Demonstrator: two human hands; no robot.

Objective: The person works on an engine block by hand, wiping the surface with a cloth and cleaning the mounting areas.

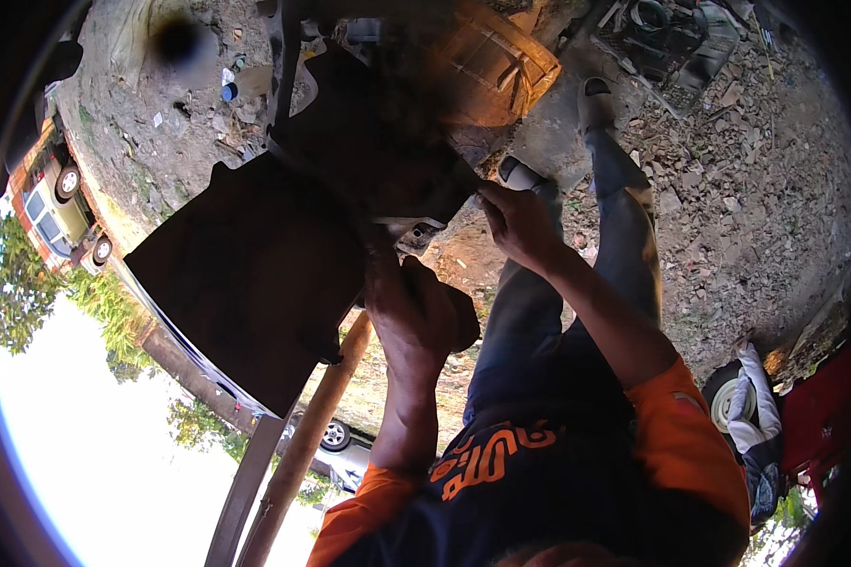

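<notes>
A large dark sheet-like panel (246, 255) fills the space left of my hands, too shadowed to show detail. Above it, a second dark angular piece (378, 142) reaches down toward my right hand. My left hand (411, 307) is closed, fingers wrapped round a dark blocky object (465, 321) that juts out on its right side; its kind cannot be made out. At the lower right corner of the angular piece, my right hand (522, 225) pinches the edge between thumb and fingers. A small metal bracket-like part (414, 232) shows between the hands.
A wooden pole (321, 425) and a flat post (246, 491) rise at lower left. A broken orange-brown box (506, 66) and a dark plastic tray-like part (676, 47) lie on rubble. My feet are beside the box. Parked vehicles (57, 213) stand far left.
</notes>
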